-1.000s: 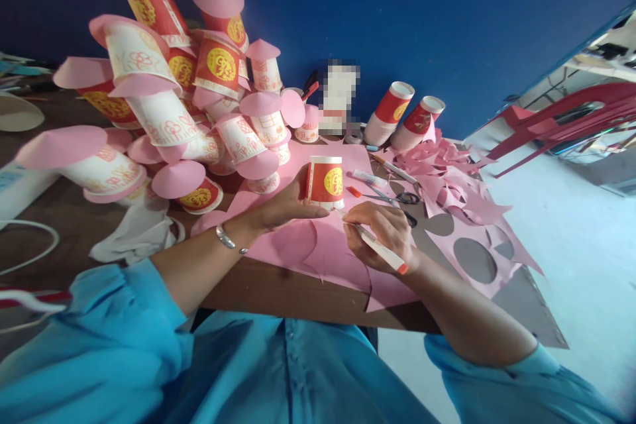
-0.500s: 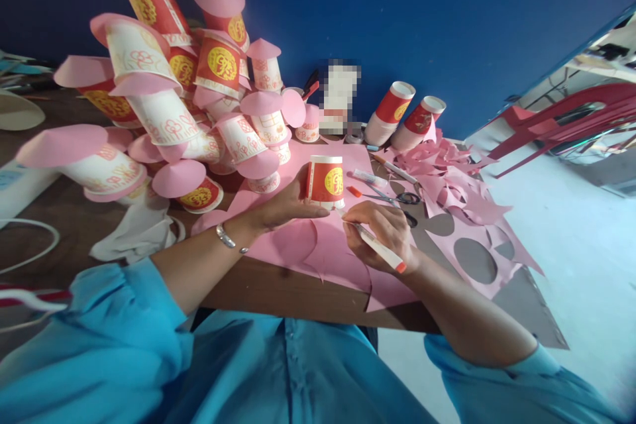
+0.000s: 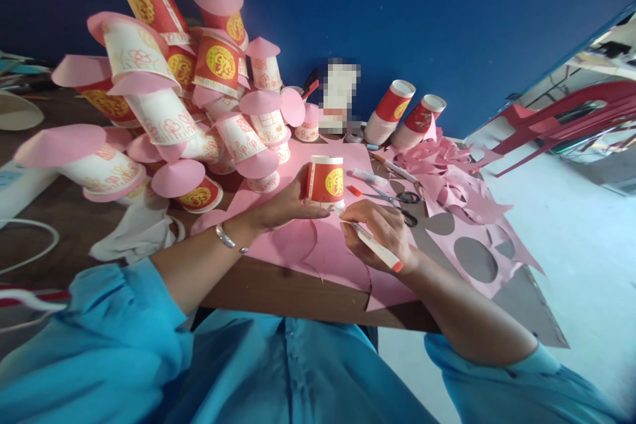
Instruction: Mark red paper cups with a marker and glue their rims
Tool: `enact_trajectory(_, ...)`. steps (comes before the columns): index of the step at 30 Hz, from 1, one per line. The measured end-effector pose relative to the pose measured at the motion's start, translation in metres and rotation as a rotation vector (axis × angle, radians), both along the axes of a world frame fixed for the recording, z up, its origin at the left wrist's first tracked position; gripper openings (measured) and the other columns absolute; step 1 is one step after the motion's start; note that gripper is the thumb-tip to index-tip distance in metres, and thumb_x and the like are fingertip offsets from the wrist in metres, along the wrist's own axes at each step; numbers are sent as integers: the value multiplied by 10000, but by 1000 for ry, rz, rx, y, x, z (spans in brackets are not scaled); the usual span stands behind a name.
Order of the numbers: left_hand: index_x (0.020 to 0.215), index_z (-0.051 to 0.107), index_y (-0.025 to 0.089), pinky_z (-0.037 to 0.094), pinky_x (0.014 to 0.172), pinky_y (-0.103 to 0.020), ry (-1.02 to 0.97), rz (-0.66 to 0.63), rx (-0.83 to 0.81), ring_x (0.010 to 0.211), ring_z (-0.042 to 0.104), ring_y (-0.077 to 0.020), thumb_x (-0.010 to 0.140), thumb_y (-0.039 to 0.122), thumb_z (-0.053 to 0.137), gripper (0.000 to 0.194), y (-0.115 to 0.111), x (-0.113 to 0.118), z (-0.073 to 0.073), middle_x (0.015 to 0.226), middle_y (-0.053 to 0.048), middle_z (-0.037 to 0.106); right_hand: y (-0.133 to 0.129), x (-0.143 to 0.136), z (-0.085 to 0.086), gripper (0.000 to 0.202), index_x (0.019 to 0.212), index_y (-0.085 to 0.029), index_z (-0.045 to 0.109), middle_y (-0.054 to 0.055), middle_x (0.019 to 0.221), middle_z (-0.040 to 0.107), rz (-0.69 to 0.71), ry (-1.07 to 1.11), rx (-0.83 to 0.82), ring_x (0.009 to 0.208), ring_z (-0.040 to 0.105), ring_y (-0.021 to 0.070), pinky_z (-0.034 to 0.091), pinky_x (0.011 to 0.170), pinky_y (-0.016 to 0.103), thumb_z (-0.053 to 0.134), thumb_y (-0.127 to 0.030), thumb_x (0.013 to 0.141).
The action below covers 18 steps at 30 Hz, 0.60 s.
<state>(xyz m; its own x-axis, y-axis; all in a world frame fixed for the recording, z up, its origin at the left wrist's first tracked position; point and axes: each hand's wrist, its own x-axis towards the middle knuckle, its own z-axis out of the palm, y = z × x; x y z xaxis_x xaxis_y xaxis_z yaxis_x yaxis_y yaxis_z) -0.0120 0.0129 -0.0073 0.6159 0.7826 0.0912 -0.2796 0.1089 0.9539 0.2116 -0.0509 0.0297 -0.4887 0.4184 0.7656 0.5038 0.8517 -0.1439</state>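
A red and white paper cup (image 3: 325, 182) with a yellow emblem stands upright in my left hand (image 3: 288, 206), whose thumb lies along its lower edge. In my right hand (image 3: 378, 232) is a white marker (image 3: 375, 248) with an orange end, its tip at the bottom edge of the cup. Pink paper (image 3: 293, 242) lies beneath both hands. Just beyond my right hand are an orange cap (image 3: 354, 191) and black-handled scissors (image 3: 392, 199).
Many cups with pink cone tops (image 3: 179, 176) are piled at the left. Two cup stacks (image 3: 390, 112) stand at the back, beside pink paper scraps (image 3: 437, 169). Cut-out pink sheets (image 3: 447, 242) lie at the right. A red chair (image 3: 556, 122) is beyond the table.
My right hand and the marker have shifted very slightly to the left along the cup's lower edge. My left hand keeps its hold on the cup.
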Motion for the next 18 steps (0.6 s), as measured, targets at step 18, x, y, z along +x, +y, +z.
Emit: enact_trajectory(18,1399,636,282,545,1081,-485,6,2,-30,1201,720,-296,761,314,985,728,-1,-6,3,1269,-72,765,2,0,2,228,1092,-248,633,-16,817,770,36,76,26,654,759,158,617,581,273,640,-67,952)
